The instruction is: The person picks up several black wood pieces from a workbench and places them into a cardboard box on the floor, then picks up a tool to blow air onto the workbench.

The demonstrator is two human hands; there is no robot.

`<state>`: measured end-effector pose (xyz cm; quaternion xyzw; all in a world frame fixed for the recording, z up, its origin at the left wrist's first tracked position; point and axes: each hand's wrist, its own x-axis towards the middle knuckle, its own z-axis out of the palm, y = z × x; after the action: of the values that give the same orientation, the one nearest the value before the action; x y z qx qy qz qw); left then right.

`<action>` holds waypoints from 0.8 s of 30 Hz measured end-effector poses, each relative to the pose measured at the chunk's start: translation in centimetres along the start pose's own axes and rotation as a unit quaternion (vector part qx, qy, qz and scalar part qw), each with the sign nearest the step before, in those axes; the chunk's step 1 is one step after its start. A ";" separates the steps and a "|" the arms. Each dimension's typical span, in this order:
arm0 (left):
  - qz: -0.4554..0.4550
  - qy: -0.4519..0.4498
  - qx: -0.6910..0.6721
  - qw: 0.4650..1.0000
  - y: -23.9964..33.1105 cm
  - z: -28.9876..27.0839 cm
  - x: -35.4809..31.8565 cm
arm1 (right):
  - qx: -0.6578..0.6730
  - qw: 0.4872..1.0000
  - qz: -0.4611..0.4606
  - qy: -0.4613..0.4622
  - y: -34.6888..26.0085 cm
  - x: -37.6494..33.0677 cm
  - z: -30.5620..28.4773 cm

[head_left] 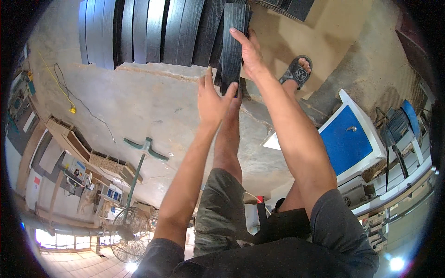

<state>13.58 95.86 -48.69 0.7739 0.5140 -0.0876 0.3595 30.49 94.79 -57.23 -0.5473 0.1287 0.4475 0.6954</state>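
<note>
Holding black plank [233, 41], both hands [252, 55]

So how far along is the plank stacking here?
Done: a row of black planks already stands side by side. In hand: both hands, left hand and right hand, grip one more black plank at the row's right end. What remains isn't visible.

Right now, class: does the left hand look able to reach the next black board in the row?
Probably yes. The left hand is at the lower end of the held board; the next board lies just alongside, nothing between.
</note>
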 end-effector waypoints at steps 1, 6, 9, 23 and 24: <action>-0.004 0.002 -0.001 1.000 0.6 0.2 -0.8 | -0.012 1.000 -0.007 -0.004 0.2 0.4 -0.1; 0.051 0.052 0.049 0.996 2.0 0.9 0.7 | 0.017 1.000 -0.011 -0.008 0.6 1.3 0.7; 0.085 0.108 0.110 0.984 1.1 1.7 3.6 | 0.071 0.997 -0.003 -0.032 1.1 1.9 1.3; 0.081 0.258 0.090 0.958 -2.1 3.2 6.6 | -0.072 0.996 -0.029 -0.033 3.4 1.7 0.5; 0.082 0.254 0.088 0.960 -1.8 3.3 6.6 | -0.095 0.995 -0.032 0.020 3.4 1.2 0.9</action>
<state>15.80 98.95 -55.29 0.8388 0.5131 0.0971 0.1537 28.34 96.19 -59.90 -0.6235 0.0820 0.4242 0.6515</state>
